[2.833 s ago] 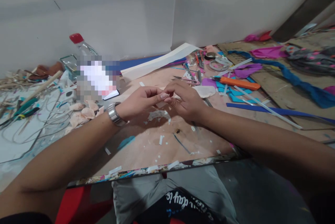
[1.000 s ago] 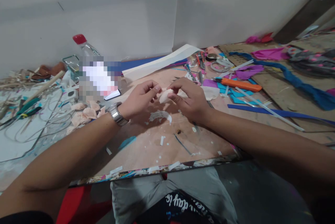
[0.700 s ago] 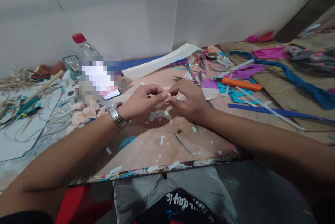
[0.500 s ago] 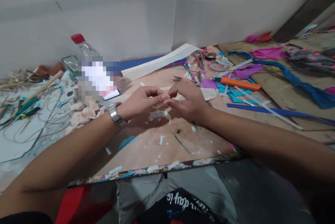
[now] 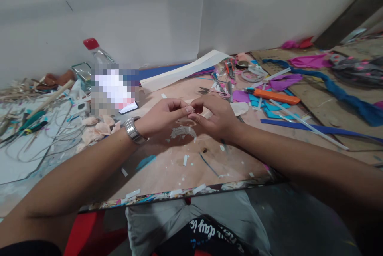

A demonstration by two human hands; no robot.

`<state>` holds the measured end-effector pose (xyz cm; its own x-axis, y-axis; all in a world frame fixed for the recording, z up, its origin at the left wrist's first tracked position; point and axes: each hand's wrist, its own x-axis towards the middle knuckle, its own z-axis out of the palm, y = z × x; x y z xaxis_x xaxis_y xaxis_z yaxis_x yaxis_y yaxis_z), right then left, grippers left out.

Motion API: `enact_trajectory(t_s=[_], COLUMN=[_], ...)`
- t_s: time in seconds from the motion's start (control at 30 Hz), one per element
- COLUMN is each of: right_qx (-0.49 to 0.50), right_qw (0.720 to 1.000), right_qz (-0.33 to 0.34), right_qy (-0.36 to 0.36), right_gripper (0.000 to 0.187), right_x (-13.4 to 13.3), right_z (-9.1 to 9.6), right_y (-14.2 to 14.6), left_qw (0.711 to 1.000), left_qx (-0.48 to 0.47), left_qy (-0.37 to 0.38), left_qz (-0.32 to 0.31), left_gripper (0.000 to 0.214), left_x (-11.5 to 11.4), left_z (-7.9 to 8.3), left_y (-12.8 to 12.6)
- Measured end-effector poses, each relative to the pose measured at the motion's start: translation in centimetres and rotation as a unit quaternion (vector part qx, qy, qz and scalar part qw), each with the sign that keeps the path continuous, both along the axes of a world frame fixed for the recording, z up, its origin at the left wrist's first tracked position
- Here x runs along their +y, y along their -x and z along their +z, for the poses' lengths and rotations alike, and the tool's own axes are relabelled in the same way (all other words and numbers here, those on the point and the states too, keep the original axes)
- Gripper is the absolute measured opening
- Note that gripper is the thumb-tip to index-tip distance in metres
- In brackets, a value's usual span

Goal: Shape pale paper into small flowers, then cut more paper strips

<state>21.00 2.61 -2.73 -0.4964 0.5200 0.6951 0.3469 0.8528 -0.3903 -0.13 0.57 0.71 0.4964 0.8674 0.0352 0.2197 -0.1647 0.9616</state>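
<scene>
My left hand (image 5: 167,115) and my right hand (image 5: 213,115) meet above the work board (image 5: 167,176), their thumbs and fingertips pinched together. Whatever lies between the fingertips is too small to make out. A watch with a metal band circles my left wrist. Just below the hands a clear, glossy curved patch (image 5: 183,132) lies on the board. Part of a pale, round-ended strip (image 5: 239,108) shows beyond my right hand, and the hand hides the rest of it. Small snips (image 5: 206,90) lie behind my right hand.
At the right are an orange utility knife (image 5: 275,96), blue and purple scraps and a long blue strip (image 5: 317,126). Behind stands a long cream strip (image 5: 185,73). On the left are a lit phone (image 5: 129,107), a red-capped bottle (image 5: 91,43), green-handled pliers (image 5: 31,122) and cables.
The hands keep the same pinched pose with only slight finger movement. The whole view has shifted a little.
</scene>
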Motion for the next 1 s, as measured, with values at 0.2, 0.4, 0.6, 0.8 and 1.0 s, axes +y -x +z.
enact_trajectory(t_s=[0.2,0.4,0.6,0.8,1.0], right_qx=[0.004,-0.005,0.000,-0.004,-0.006], right_qw=[1.000,1.000,1.000,1.000,0.999], right_qz=[0.009,0.027,0.028,0.025,0.040], right_qy=[0.001,-0.008,-0.009,-0.007,-0.004], right_gripper=[0.033,0.036,0.033,0.029,0.032], right_x=[-0.09,0.08,0.05,0.22,0.31], right_z=[-0.06,-0.24,-0.21,-0.41,-0.55], right_y=[0.00,0.00,0.02,0.01,-0.11], left_qw=[1.000,1.000,0.999,0.996,0.998], left_qx=[-0.003,-0.005,-0.028,-0.049,-0.045], left_qy=[-0.005,-0.007,0.030,0.069,0.035], left_qz=[0.012,0.000,-0.006,-0.008,-0.008], left_gripper=[0.036,0.042,0.042,0.039,0.037], left_x=[-0.01,-0.13,-0.24,-0.26,-0.14], left_z=[0.08,0.34,0.11,-0.24,-0.20], left_y=[-0.12,-0.13,-0.23,-0.32,-0.23])
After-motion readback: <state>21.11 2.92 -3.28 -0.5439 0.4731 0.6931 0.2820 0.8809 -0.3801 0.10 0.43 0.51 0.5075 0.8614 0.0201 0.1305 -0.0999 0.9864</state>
